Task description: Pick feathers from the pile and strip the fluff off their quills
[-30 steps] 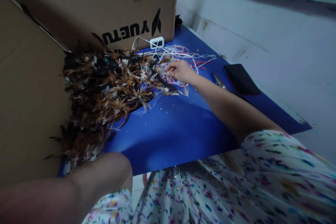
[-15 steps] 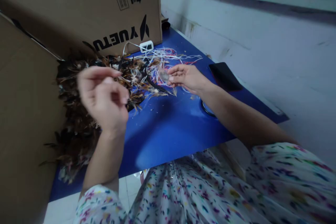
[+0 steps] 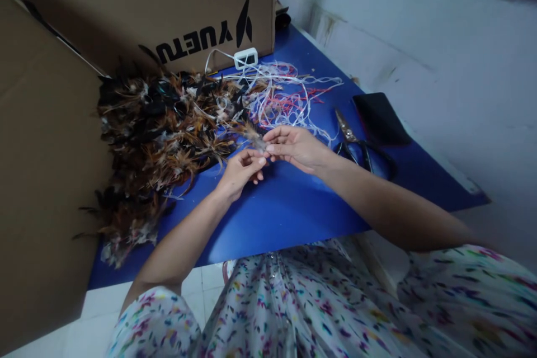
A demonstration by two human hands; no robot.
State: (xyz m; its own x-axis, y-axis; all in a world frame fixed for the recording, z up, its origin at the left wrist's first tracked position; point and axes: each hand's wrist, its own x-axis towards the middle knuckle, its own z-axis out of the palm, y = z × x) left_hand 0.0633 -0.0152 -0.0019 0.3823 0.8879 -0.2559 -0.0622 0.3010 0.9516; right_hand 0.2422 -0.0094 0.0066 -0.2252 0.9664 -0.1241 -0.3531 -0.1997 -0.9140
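Observation:
A small brown feather (image 3: 255, 135) with a fluffy grey base is pinched between the thumb and fingers of my right hand (image 3: 296, 150), above the blue table (image 3: 268, 212). My left hand (image 3: 243, 172) meets it from the left, thumb and forefinger closed at the feather's lower end. What exactly lies between those left fingertips is too small to make out. Just left of both hands spreads a large heap of brown and black feathers (image 3: 168, 145). Behind my right hand lies a tangle of white and red strings (image 3: 289, 98).
Black-handled scissors (image 3: 348, 131) lie beside my right forearm, with a dark flat object (image 3: 381, 117) beyond them. A white device with a small screen (image 3: 245, 59) leans by a big cardboard box (image 3: 201, 0). Another cardboard panel (image 3: 42, 168) borders the left, and a wall (image 3: 461, 95) the right.
My left hand has come down and right, from above the feather heap to my right hand, where its fingers are closed. The view has shifted, and the scissors now show more fully.

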